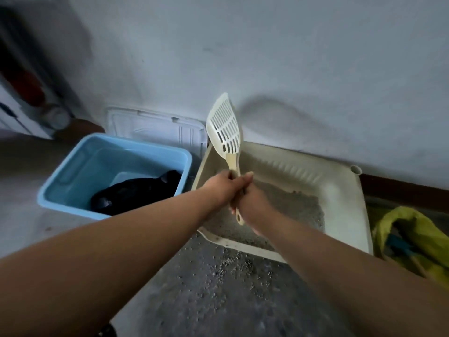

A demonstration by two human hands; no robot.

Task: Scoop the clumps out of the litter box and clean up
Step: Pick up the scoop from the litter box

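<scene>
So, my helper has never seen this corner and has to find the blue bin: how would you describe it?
Look along the foot of the pale wall to the cream litter box on the floor. The blue bin stands just left of it, an open rectangular tub. Unlike its cream and white neighbours, it is light blue, with a black bag inside.

I am in a plain corner of a home where a pet's things are kept. A pale painted wall (pixel 267 45) spans 12 o'clock above a bare grey floor (pixel 170 307) speckled with spilled grains. A cream litter box (pixel 340 183) sits at 1 o'clock, a blue plastic tub (pixel 73 166) at 10 o'clock, a white lid (pixel 155 127) propped on the wall behind it, and a yellow bag (pixel 418 229) at 3 o'clock.
</scene>
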